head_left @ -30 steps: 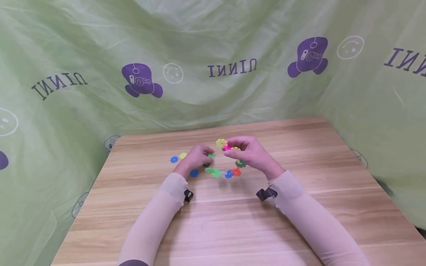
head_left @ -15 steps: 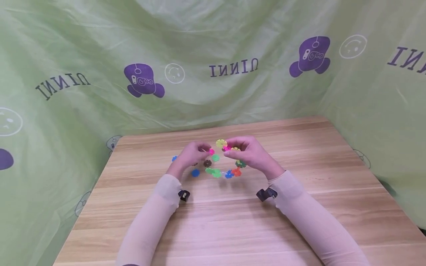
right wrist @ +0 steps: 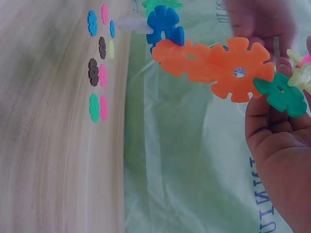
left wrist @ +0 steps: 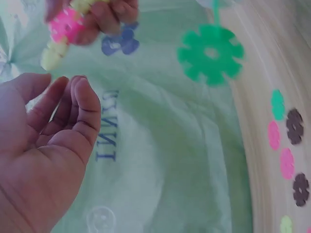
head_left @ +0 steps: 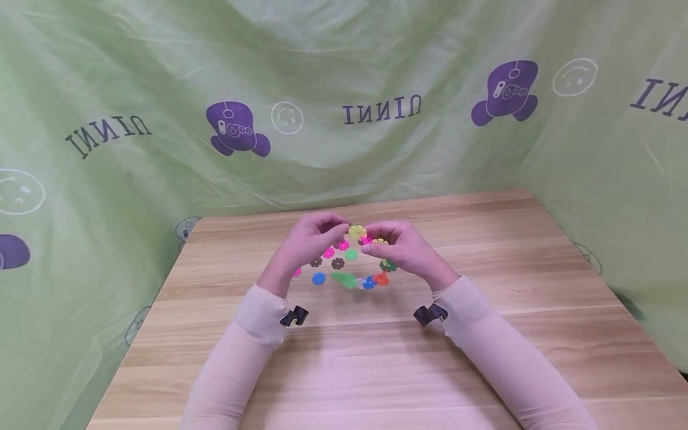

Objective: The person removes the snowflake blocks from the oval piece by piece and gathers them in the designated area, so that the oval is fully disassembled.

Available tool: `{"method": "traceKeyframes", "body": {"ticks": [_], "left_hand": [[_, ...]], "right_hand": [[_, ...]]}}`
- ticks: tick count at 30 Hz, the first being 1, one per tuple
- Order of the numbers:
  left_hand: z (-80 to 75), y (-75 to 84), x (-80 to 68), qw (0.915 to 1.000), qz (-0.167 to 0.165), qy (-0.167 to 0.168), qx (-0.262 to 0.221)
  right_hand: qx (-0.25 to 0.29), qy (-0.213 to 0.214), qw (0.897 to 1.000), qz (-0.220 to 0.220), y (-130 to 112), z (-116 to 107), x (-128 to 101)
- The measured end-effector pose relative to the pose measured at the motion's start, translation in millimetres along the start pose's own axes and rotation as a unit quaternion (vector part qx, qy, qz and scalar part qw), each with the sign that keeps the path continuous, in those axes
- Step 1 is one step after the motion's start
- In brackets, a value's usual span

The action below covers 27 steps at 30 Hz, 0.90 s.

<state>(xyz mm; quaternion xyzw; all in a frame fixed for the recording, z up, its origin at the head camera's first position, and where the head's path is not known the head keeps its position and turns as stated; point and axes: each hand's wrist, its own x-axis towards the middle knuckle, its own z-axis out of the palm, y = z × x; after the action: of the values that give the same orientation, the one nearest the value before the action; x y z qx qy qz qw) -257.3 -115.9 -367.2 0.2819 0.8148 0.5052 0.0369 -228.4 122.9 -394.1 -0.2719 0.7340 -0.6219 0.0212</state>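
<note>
Here, the chain (head_left: 382, 278) is pinched by the right hand (head_left: 407, 246), its yellow end (head_left: 357, 232) presented just rightward of the left hand (head_left: 309, 240), whose grip cannot be told.

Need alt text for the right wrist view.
The right hand holds a chain of notched discs, orange, blue and green among them, in front of a green cloth. The left hand shows blurred at upper right; loose discs lie on a wood-grain table at left.

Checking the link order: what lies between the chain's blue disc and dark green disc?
Orange discs lie between the blue disc and the dark green disc, in the right wrist view.
</note>
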Motion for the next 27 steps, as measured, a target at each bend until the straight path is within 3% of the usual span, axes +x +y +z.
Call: {"method": "traceKeyframes", "body": {"ticks": [5, 10, 13, 19, 27], "left_hand": [[6.4, 13.6, -4.7, 0.9993, 0.029, -0.007, -0.022], [9.4, 15.1, -5.9, 0.9984, 0.043, -0.004, -0.036], [9.6, 16.6, -7.0, 0.9977, 0.051, -0.019, -0.040], [8.4, 21.2, -11.1, 0.9963, 0.027, -0.073, -0.036], [7.5, 22.6, -14.2, 0.9943, 0.022, -0.077, -0.070]], "right_hand": [[-0.001, 0.001, 1.000, 0.004, -1, 0, 0], [0.006, 0.003, 1.000, 0.017, -4, 0, -1], [0.004, 0.007, 1.000, 0.025, -5, 0, -1], [-0.009, 0.020, 0.999, 0.031, -7, 0, -1], [-0.006, 0.027, 0.999, 0.042, -9, 2, -2]]}}
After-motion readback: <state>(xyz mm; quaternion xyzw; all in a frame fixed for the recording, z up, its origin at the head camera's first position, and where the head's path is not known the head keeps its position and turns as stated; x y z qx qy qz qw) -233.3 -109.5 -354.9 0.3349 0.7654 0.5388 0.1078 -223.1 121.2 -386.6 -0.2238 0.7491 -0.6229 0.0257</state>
